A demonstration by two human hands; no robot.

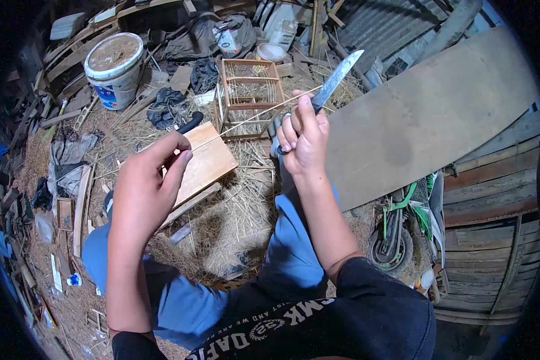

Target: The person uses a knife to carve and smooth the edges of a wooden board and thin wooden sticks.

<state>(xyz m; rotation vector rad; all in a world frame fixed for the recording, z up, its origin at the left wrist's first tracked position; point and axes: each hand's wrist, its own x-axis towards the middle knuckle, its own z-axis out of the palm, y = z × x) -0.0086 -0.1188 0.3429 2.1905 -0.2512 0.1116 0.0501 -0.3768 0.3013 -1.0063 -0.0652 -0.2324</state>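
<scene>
A thin pale stick, perhaps bamboo, stretches slantwise between my hands. My left hand pinches its lower left end between thumb and fingers. In my right hand is a knife, its handle wrapped by the fingers and its bright blade tilted up to the right. The stick's far end passes by the right thumb and the blade's base; whether the edge touches it I cannot tell. Under the left hand lies a light wooden board, with a black curved handle at its upper edge.
A small wooden frame with thin bars stands ahead, beyond the board. At far left is a white bucket. A large brown panel leans at the right, above a green motorbike. Straw and wood scraps litter the ground.
</scene>
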